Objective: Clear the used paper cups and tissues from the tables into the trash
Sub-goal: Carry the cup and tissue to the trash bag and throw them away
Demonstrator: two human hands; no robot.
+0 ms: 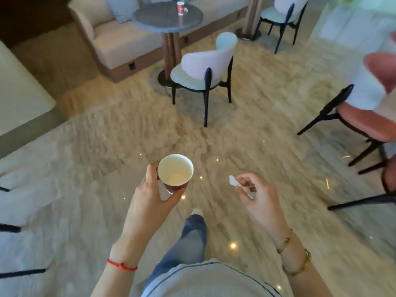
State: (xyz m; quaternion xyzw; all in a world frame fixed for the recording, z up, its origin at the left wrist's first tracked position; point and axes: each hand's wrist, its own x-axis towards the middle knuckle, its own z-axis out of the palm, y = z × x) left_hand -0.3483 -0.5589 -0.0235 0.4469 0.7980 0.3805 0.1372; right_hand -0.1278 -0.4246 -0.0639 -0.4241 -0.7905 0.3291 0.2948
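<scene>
My left hand (153,192) grips a paper cup (175,171), white inside and red outside, held upright over the floor at centre. My right hand (256,195) pinches a small crumpled white tissue (233,181) between thumb and fingers. On the round grey table (150,19) at the far top stands another red-and-white paper cup (181,8) with a bit of white tissue (185,10) beside it. No trash bin is in view.
A pale chair (205,67) stands in front of the round table, a beige sofa (111,39) behind it. A second pale chair (282,16) is at top right, pink-seated chairs (364,123) at right. Marble floor lies between me and the table.
</scene>
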